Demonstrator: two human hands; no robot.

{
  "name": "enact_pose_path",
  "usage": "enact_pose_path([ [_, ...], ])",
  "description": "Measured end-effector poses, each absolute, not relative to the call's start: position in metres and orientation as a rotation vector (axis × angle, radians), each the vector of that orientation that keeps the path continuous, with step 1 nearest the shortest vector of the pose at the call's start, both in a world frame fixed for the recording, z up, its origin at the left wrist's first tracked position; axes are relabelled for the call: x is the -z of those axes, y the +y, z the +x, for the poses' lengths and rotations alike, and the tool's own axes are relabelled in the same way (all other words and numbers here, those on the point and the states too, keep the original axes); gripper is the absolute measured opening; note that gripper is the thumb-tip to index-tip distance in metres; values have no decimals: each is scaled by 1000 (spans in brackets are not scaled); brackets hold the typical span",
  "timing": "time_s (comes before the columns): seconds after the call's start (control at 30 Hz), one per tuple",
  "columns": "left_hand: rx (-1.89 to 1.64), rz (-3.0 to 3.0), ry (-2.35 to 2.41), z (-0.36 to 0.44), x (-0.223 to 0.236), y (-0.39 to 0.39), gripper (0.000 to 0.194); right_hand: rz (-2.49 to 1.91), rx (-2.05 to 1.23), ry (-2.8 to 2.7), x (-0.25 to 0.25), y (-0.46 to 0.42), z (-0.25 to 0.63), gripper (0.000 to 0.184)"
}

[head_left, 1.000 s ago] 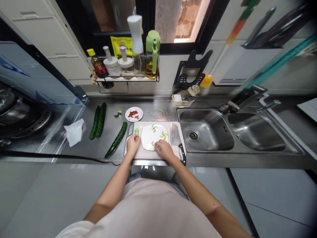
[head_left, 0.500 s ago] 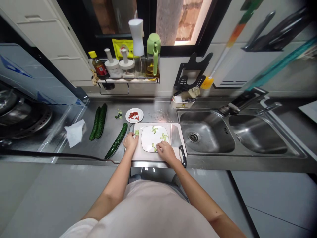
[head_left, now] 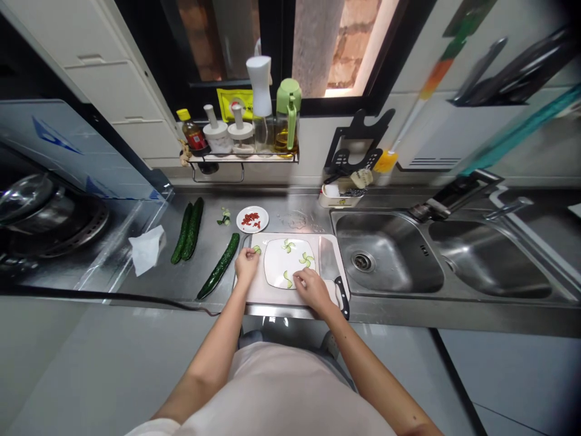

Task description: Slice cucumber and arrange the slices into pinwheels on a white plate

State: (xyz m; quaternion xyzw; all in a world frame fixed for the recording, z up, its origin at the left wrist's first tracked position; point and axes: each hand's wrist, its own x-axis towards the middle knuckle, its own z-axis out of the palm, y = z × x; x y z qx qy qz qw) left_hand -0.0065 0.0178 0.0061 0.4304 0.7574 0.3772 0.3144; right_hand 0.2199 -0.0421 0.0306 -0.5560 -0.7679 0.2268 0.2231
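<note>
On the cutting board (head_left: 267,296) lies a white square plate (head_left: 278,264) bearing pinwheels of thin cucumber slices (head_left: 307,260). A partial curve of cucumber slices (head_left: 287,279) sits at the plate's lower edge. My left hand (head_left: 246,264) is left of the plate, its fingers closed on small cucumber slices (head_left: 256,249) at the board's upper left. My right hand (head_left: 312,286) hovers over the plate's lower right, fingers bent together close to the partial curve; whether they hold a slice is too small to see. A knife (head_left: 342,297) with a black handle rests on the board's right side.
A whole cucumber (head_left: 218,266) lies left of the board, and two more cucumbers (head_left: 187,230) farther left. A small plate (head_left: 241,221) of red pieces stands behind, beside cucumber scraps (head_left: 224,216). A double sink (head_left: 390,251) is on the right; a paper towel (head_left: 147,250) lies left.
My left fingers have closed over the small cucumber slices at the board's upper left. My right hand has drawn slightly away from the partial curve. The view has shifted a little.
</note>
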Motion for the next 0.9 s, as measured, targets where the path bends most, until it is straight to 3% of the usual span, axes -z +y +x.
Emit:
enact_pose_path([
  [0.3, -1270, 919, 1339, 9, -58, -3, 34, -1380, -809, -1732, -71, -17, 199, 22],
  [0.53, -1188, 1020, 1255, 19, -88, -14, 37, -1257, -973, -1644, -94, -4, 182, 20],
  [0.9, -1018, 820, 1280, 30, -94, -25, 43, -1190, -1171, -1518, -89, -2, 185, 17],
])
